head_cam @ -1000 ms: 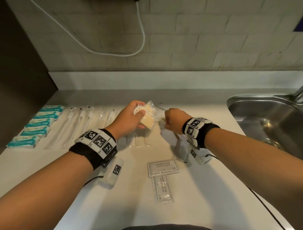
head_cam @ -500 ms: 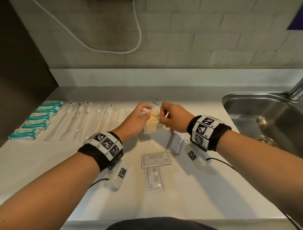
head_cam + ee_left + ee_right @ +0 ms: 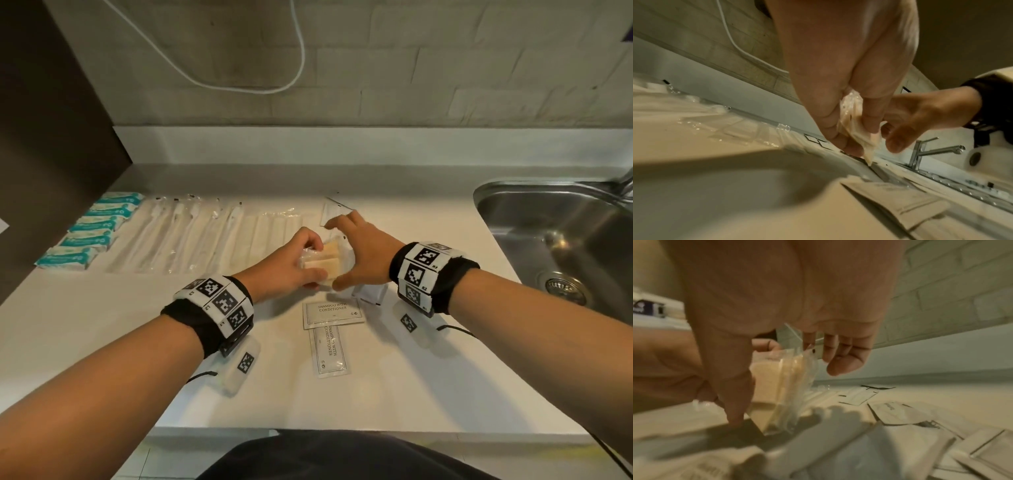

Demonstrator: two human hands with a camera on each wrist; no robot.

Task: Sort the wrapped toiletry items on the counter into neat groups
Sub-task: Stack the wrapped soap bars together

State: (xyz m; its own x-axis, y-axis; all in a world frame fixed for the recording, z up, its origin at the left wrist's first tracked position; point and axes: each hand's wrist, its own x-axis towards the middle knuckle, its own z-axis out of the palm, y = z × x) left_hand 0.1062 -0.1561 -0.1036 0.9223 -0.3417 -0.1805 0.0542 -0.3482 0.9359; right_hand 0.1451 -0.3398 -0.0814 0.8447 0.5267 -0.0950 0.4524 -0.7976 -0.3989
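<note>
A small stack of tan soap bars [image 3: 325,262] in clear wrap is pinched between the thumb and fingers of my left hand [image 3: 310,260], just above the white counter [image 3: 102,325]. My right hand [image 3: 346,255] brackets the stack from the right. Its thumb lies against the near side and its fingers reach straight past the far side. In the left wrist view my left hand [image 3: 860,136] grips the soap bars [image 3: 851,116]. In the right wrist view my right hand [image 3: 789,391] sits round the soap bars [image 3: 766,386], with the fingers [image 3: 842,363] clear of the wrap.
Teal packets [image 3: 92,229], wrapped toothbrushes [image 3: 178,233] and clear flat packs [image 3: 274,236] lie in rows at the left. Two shampoo sachets [image 3: 332,310] lie in front of my hands. More white sachets [image 3: 370,294] lie under my right wrist. The steel sink [image 3: 486,195] is at the right.
Both hands have come toward me and lower with the soap. My right hand has uncurled from a fist and now spans the right side of the stack.
</note>
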